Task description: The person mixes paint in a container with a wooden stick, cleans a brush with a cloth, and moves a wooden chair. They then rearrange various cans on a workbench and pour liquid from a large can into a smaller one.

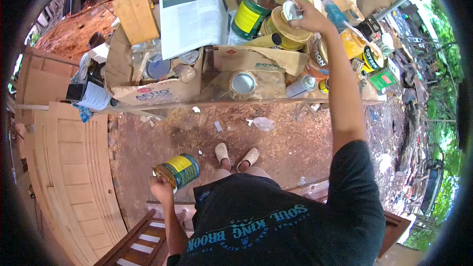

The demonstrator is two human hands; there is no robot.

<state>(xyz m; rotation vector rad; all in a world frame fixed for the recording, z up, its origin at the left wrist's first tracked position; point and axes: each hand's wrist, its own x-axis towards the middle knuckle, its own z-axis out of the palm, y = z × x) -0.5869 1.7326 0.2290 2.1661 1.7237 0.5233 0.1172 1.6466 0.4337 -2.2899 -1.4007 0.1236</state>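
Observation:
Down at the lower left, my left hand (161, 189) is closed on the end of a green paint can (186, 169) with a yellow label, held tilted on its side above the ground. My right arm stretches out over the bench, and my right hand (309, 18) is closed around a small white cup-like container (292, 11). It is over a large tan-lidded can (283, 22), with another green and yellow can (250, 16) to the left. A small open tin (243, 83) of grey-white content stands near the bench's front edge.
A cardboard box (152, 91) of jars and tins sits at the left of the bench, a printed sheet (193, 22) across it. A spray can (301, 86) lies at the front. Yellow cans (372, 59) crowd the right. Wooden door panels (76, 167) lean at left.

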